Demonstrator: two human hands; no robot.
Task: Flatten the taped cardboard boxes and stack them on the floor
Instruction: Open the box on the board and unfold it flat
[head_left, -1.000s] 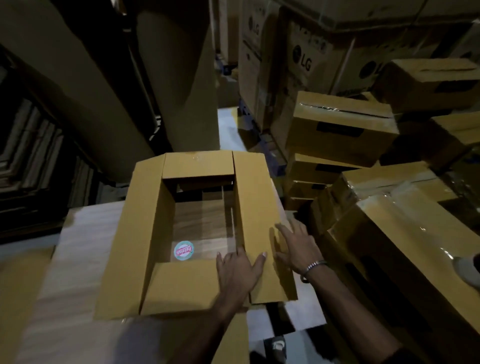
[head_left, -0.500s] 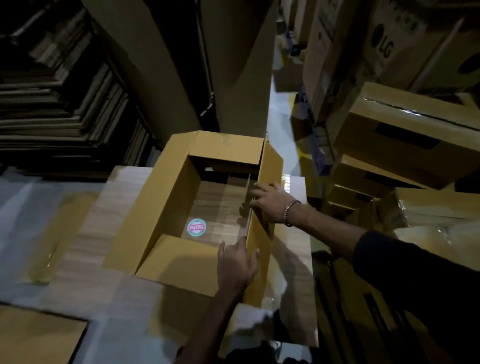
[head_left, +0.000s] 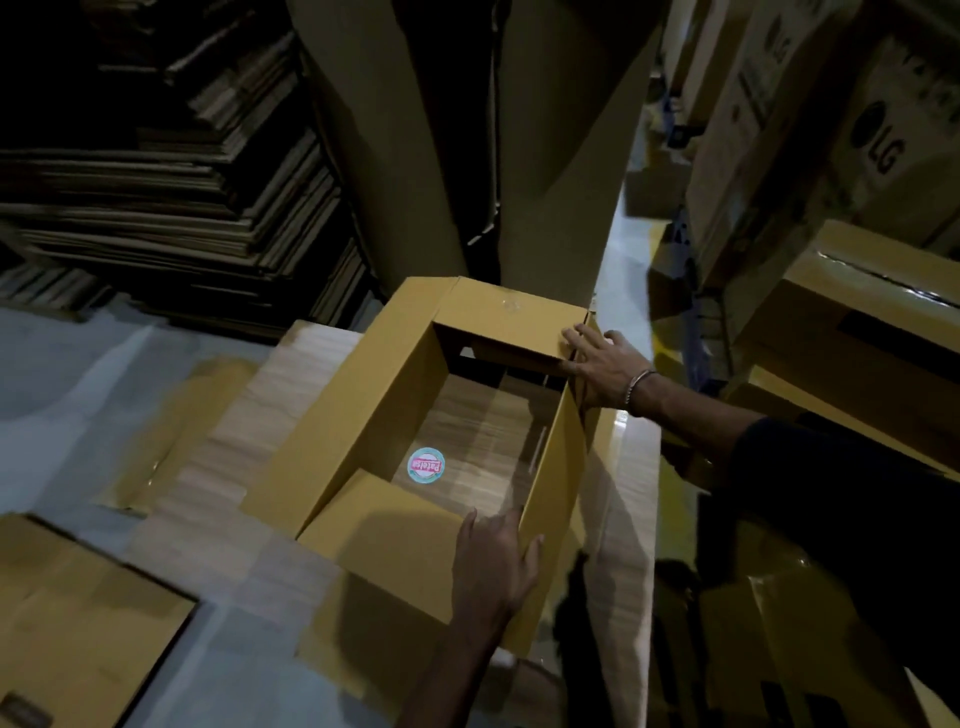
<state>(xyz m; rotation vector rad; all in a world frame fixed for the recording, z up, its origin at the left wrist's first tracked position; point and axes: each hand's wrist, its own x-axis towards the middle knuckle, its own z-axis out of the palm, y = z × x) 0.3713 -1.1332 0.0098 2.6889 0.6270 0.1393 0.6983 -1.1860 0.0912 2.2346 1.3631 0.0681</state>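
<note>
A round pink-and-teal sticker (head_left: 426, 466) is lying on pale wood-grain sheets (head_left: 249, 441) between the hands. Tall brown printed cartons (head_left: 831, 140) are standing beyond the right hand. A grey floor (head_left: 67, 384) is showing well left of the left hand.

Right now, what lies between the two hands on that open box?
In the head view, the box's upright right wall runs from the left hand to the right hand.

A large carton (head_left: 878, 171) at the upper right bears the LG logo (head_left: 877, 139). A round pink sticker (head_left: 426, 465) lies inside the open box (head_left: 363, 395); its word is too blurred to read.
</note>
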